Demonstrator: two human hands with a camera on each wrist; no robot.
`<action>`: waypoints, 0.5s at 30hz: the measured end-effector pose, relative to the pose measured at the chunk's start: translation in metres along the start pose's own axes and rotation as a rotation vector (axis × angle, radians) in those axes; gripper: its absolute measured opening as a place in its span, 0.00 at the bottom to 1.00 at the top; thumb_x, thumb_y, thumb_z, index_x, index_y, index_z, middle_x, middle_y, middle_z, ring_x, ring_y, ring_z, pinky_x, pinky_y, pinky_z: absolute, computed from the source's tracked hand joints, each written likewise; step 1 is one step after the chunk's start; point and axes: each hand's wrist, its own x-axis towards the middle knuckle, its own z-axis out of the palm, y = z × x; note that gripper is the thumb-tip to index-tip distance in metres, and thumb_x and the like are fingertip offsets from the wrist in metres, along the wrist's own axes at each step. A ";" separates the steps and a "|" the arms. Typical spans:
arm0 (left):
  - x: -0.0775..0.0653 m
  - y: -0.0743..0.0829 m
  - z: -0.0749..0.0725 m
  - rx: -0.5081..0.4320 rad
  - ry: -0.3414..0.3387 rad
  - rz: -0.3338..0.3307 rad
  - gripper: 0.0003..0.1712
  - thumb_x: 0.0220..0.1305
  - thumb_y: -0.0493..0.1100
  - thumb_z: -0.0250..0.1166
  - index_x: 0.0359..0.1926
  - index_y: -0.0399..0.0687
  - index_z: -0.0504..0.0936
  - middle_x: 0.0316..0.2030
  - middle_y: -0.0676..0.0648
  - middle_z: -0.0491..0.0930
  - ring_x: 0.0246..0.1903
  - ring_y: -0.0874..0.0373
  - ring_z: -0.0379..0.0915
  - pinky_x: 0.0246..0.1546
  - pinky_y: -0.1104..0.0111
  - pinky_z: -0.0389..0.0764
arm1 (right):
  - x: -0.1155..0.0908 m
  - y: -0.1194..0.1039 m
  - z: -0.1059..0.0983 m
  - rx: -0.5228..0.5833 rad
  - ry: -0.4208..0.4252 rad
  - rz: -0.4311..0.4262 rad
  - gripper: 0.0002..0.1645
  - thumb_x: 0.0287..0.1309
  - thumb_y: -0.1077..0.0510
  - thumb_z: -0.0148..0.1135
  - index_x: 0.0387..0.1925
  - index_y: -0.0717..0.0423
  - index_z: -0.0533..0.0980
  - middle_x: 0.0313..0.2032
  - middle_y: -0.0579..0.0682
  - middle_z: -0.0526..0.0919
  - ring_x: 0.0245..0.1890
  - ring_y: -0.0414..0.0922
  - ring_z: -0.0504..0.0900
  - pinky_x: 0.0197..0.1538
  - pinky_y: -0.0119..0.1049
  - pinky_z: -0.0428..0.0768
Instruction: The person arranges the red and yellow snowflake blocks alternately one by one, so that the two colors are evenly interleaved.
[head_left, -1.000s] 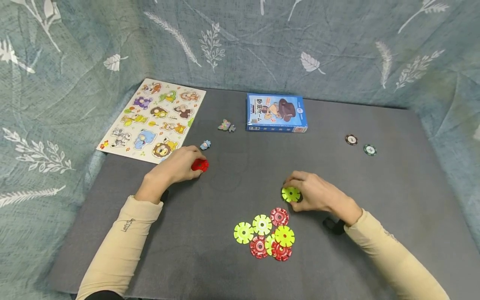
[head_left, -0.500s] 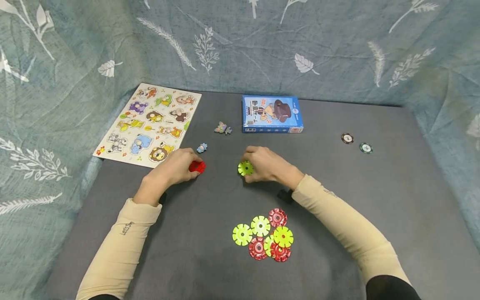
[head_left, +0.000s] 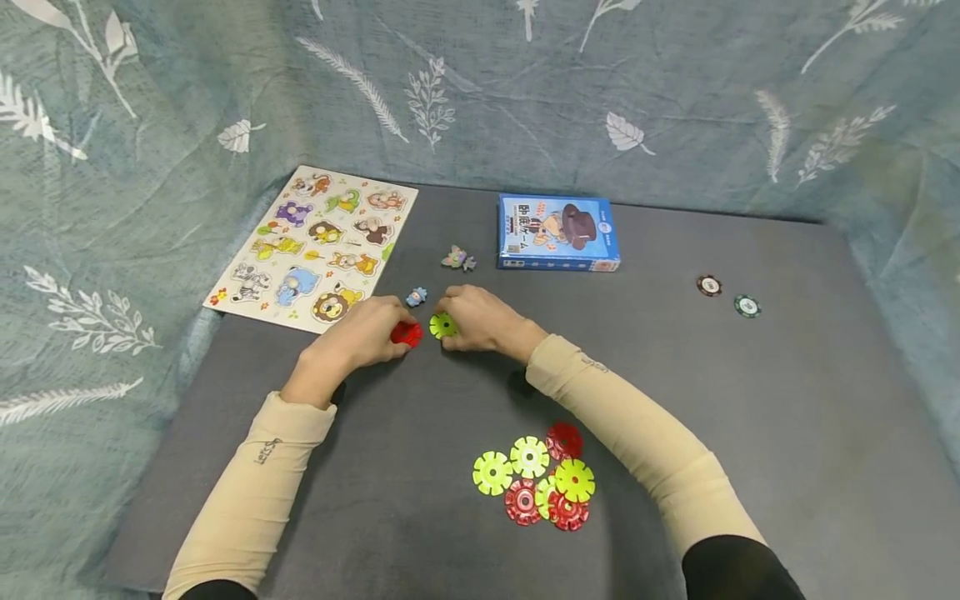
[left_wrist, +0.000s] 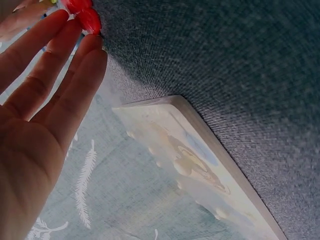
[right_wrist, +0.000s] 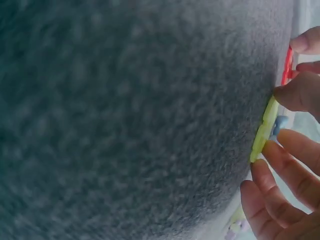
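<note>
Between thumb and fingers my left hand [head_left: 366, 332] holds a red notched disc [head_left: 407, 335], low over the grey table. Part of that disc also shows red [left_wrist: 89, 20] past the fingertips in the left wrist view. My right hand [head_left: 483, 321] pinches a yellow-green notched disc [head_left: 442, 326] by its edges, thumb on one side and fingers on the other, as the yellow-green disc [right_wrist: 265, 129] shows in the right wrist view. The two discs face each other with a small gap in the head view. Just behind them lies a small blue figurine [head_left: 416, 296].
Several red and yellow-green discs [head_left: 529, 456] lie in a loose, partly overlapping group nearer the front. An animal puzzle board [head_left: 315, 250] is at the back left. Farther back are a small winged figurine [head_left: 458, 258] and a blue game box [head_left: 558, 233]. Two poker chips [head_left: 747, 306] lie right.
My right hand has carried the yellow-green disc leftward and away from me, from beside the disc group to close by the red disc. My left hand has stayed nearly still.
</note>
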 end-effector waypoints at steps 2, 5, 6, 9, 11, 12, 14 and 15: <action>0.001 0.000 -0.001 0.003 -0.006 0.004 0.20 0.55 0.42 0.71 0.48 0.38 0.84 0.47 0.39 0.81 0.43 0.47 0.78 0.44 0.57 0.80 | 0.000 -0.001 0.001 -0.010 -0.006 0.004 0.26 0.56 0.49 0.66 0.54 0.56 0.79 0.48 0.53 0.81 0.43 0.46 0.81 0.50 0.39 0.79; 0.002 0.000 -0.001 0.007 -0.014 0.001 0.21 0.55 0.43 0.71 0.49 0.38 0.84 0.49 0.39 0.80 0.45 0.47 0.78 0.45 0.56 0.79 | 0.001 -0.002 0.001 -0.016 -0.007 0.006 0.25 0.56 0.49 0.66 0.55 0.55 0.78 0.49 0.52 0.82 0.45 0.46 0.81 0.51 0.39 0.79; 0.002 0.000 -0.001 0.008 -0.016 0.000 0.21 0.55 0.43 0.71 0.49 0.38 0.84 0.49 0.39 0.80 0.45 0.47 0.78 0.45 0.56 0.79 | 0.001 -0.003 0.001 -0.015 -0.008 0.007 0.25 0.57 0.50 0.66 0.55 0.54 0.78 0.49 0.52 0.82 0.45 0.47 0.81 0.51 0.39 0.79; 0.001 -0.001 -0.001 0.007 -0.017 -0.004 0.21 0.55 0.42 0.71 0.49 0.38 0.83 0.49 0.39 0.80 0.45 0.47 0.78 0.46 0.56 0.79 | 0.002 -0.004 0.001 -0.008 -0.011 0.006 0.26 0.57 0.50 0.66 0.56 0.53 0.78 0.50 0.52 0.81 0.46 0.47 0.81 0.52 0.40 0.79; 0.001 -0.002 -0.001 0.001 -0.014 -0.001 0.21 0.55 0.42 0.71 0.50 0.38 0.83 0.50 0.38 0.80 0.46 0.46 0.78 0.46 0.55 0.79 | 0.002 -0.005 0.001 -0.007 -0.013 0.004 0.26 0.57 0.51 0.66 0.57 0.53 0.77 0.50 0.52 0.81 0.46 0.47 0.80 0.52 0.41 0.79; 0.001 -0.002 -0.001 0.000 -0.012 0.000 0.21 0.55 0.42 0.71 0.50 0.38 0.83 0.50 0.38 0.80 0.46 0.46 0.78 0.47 0.55 0.79 | 0.003 -0.006 0.001 -0.006 -0.013 0.003 0.26 0.57 0.51 0.66 0.57 0.53 0.77 0.50 0.52 0.81 0.46 0.47 0.80 0.51 0.41 0.79; 0.001 -0.003 -0.001 -0.003 -0.008 0.002 0.21 0.55 0.41 0.71 0.50 0.38 0.83 0.50 0.38 0.80 0.46 0.46 0.78 0.47 0.55 0.79 | 0.003 -0.007 0.001 -0.006 -0.012 -0.002 0.26 0.58 0.51 0.66 0.57 0.52 0.77 0.49 0.52 0.81 0.45 0.47 0.80 0.51 0.41 0.79; 0.000 -0.003 0.000 -0.004 -0.007 0.003 0.21 0.55 0.41 0.71 0.50 0.38 0.83 0.50 0.38 0.80 0.46 0.46 0.78 0.47 0.55 0.79 | 0.003 -0.007 0.001 -0.004 -0.010 -0.005 0.25 0.58 0.52 0.66 0.57 0.53 0.77 0.48 0.52 0.82 0.44 0.46 0.80 0.50 0.40 0.79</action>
